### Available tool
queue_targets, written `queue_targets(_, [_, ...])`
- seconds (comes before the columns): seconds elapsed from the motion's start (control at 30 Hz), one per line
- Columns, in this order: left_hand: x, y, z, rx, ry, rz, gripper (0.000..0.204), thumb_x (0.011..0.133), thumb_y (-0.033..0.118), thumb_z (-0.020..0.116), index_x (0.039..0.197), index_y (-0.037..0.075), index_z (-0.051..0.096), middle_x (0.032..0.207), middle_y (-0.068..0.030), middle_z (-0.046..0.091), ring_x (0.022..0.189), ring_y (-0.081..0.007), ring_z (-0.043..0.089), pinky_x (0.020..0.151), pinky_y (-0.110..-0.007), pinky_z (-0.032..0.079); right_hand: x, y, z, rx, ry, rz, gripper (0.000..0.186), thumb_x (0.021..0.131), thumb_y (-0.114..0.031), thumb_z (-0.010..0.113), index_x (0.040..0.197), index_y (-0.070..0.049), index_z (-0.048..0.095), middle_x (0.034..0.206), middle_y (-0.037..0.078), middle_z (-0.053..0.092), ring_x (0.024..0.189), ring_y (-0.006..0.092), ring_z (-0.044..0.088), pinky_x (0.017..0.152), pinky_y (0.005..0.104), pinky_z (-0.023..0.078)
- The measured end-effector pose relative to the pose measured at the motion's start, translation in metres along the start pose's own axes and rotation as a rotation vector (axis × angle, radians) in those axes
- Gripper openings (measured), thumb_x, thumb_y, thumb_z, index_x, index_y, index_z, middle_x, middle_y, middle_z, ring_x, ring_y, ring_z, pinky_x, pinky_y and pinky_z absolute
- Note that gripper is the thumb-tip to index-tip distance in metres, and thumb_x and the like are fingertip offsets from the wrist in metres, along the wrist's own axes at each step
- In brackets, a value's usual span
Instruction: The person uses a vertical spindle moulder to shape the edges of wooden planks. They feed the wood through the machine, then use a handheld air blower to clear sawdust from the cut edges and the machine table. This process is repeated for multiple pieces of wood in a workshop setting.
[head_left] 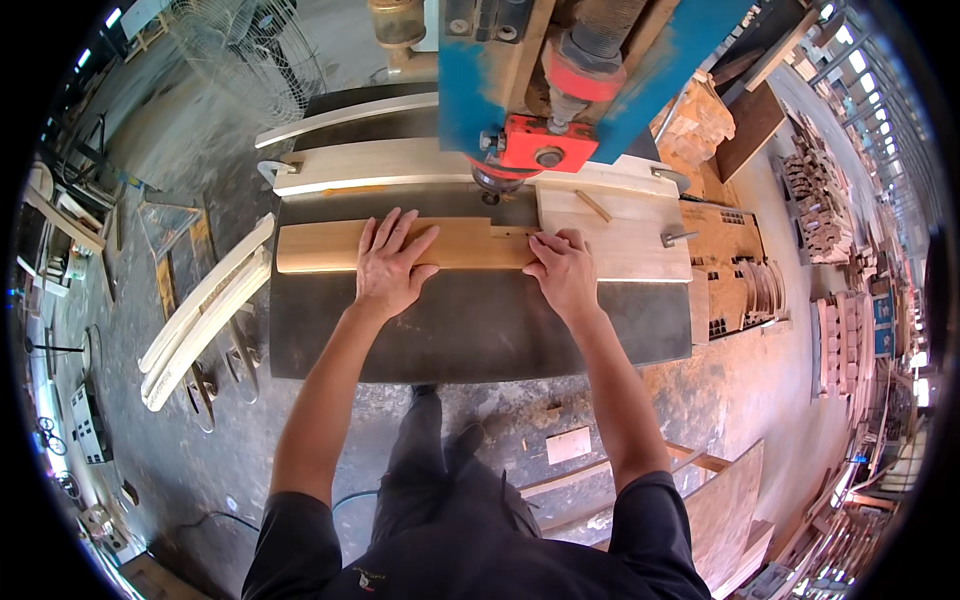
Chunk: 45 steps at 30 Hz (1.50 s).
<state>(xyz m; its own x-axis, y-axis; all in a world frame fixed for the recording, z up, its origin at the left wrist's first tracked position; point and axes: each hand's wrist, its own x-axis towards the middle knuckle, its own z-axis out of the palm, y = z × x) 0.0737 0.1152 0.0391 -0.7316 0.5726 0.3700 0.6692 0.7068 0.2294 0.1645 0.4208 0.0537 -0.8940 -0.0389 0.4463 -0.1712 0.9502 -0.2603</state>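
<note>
A wooden workpiece point(318, 247), narrower at its right end with small dark holes, lies across the dark metal machine table point(470, 330). My left hand point(388, 275) rests flat on its middle, fingers spread, thumb toward the near edge. At the narrow end my right hand point(566, 275) is closed, thumb and fingers pinching the workpiece beside a pale stop board point(640, 240). Just beyond the workpiece hangs the machine's dark round tool head point(497, 180), below a red block point(545, 145). The tip under it is small and apart from both hands.
A pale fence board point(390, 165) runs along the back. A metal clamp point(679, 239) and a loose wooden stick point(593, 206) sit on the stop board. Curved wooden pieces point(210, 310) stand left of the table. A blue machine body point(465, 100) rises behind; a fan point(250, 55) stands far left.
</note>
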Motion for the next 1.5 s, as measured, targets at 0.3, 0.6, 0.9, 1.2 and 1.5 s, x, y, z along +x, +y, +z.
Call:
queue_targets(0.3, [0.013, -0.002, 0.004, -0.041, 0.052, -0.014, 0.060, 0.083, 0.027, 0.082, 0.141, 0.026, 0.067, 0.156, -0.0105, 0.050, 0.148, -0.0354, 0.042, 0.125, -0.056, 0.029, 0.009, 0.002, 0.014, -0.014, 0.046, 0.040, 0.044, 0.069, -0.017, 0.086, 0.112, -0.008, 0.078, 0.116, 0.001, 0.076, 0.105, 0.0317, 0.062, 0.093, 0.0451, 0.053])
queue_targets(0.6, [0.020, 0.000, 0.011, -0.045, 0.077, -0.048, 0.057, 0.083, 0.024, 0.083, 0.139, 0.026, 0.068, 0.156, -0.0117, 0.050, 0.148, -0.0347, 0.042, 0.126, -0.054, 0.029, 0.015, -0.002, 0.018, -0.047, 0.069, 0.056, 0.044, 0.070, -0.014, 0.086, 0.112, -0.007, 0.076, 0.122, 0.000, 0.074, 0.106, 0.0321, 0.062, 0.092, 0.0458, 0.053])
queue_targets(0.9, [0.023, -0.002, 0.014, -0.047, 0.075, -0.053, 0.057, 0.084, 0.023, 0.082, 0.139, 0.025, 0.068, 0.157, -0.0114, 0.049, 0.149, -0.0344, 0.041, 0.126, -0.053, 0.029, 0.016, 0.001, 0.022, -0.065, 0.060, 0.048, 0.046, 0.071, -0.010, 0.085, 0.115, -0.007, 0.075, 0.121, 0.001, 0.074, 0.107, 0.0320, 0.062, 0.088, 0.0472, 0.052])
queue_targets(1.2, [0.027, -0.004, 0.017, -0.054, 0.071, -0.070, 0.059, 0.083, 0.022, 0.083, 0.140, 0.026, 0.068, 0.157, -0.0112, 0.049, 0.149, -0.0335, 0.041, 0.126, -0.052, 0.028, 0.017, 0.005, 0.029, -0.064, 0.078, 0.073, 0.047, 0.071, -0.012, 0.085, 0.117, -0.007, 0.075, 0.125, -0.001, 0.074, 0.105, 0.0306, 0.062, 0.089, 0.0459, 0.052])
queue_targets(1.5, [0.031, -0.007, 0.020, -0.048, 0.096, -0.066, 0.057, 0.082, 0.022, 0.083, 0.137, 0.027, 0.070, 0.154, -0.0117, 0.052, 0.147, -0.0341, 0.044, 0.125, -0.052, 0.030, 0.023, 0.001, 0.029, -0.072, 0.084, 0.095, 0.047, 0.071, -0.011, 0.085, 0.117, -0.008, 0.075, 0.125, -0.001, 0.074, 0.105, 0.0303, 0.062, 0.089, 0.0451, 0.052])
